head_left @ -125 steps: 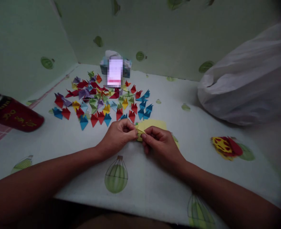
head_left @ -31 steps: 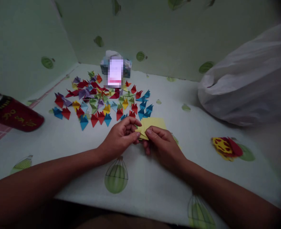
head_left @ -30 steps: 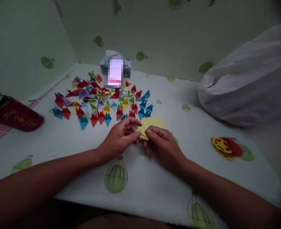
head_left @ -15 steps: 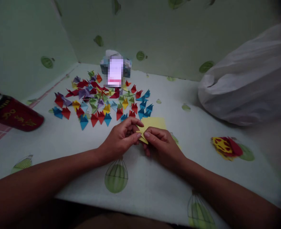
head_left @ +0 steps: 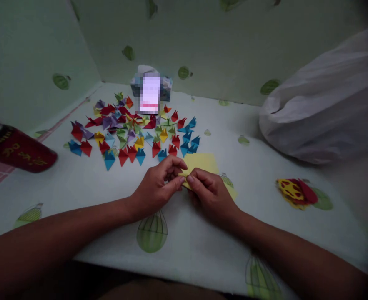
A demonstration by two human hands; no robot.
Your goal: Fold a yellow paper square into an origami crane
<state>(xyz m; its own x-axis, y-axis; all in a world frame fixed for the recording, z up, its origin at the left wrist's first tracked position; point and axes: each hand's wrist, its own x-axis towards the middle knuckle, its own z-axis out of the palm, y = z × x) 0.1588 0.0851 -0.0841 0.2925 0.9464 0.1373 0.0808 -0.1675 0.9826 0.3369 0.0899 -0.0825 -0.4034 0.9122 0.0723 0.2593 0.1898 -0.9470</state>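
Bench [head_left: 188,254] comes first, pale and printed with green balloons, running from my body up to my wrists. There, between my left hand [head_left: 158,181] and my right hand [head_left: 213,193], I have a small piece of folded paper [head_left: 185,172], light yellow. My left thumb presses on its left end, with the index finger arched above and apart from the thumb; my right thumb and bent fingers pinch the other end narrowly, the lower fingers mostly hidden. The paper sits right of one thumb and left of the other, neither hand being the nearer. Its long axis seems to run across me at a slight slant, though my fingers cover too much to be sure.

Just behind lie flat yellow sheets [head_left: 204,161]. Well off to the right is a little stack of cut-outs [head_left: 291,193], yellow and red; at the left edge, a red can [head_left: 23,150]. Beyond my knuckles spreads a crowd of paper birds [head_left: 156,149], and well to their right bulges a white plastic bag [head_left: 321,112]. Farther back, a phone [head_left: 150,93] with a blurred-out screen stands before a tissue box [head_left: 166,91], near the wall [head_left: 221,46].
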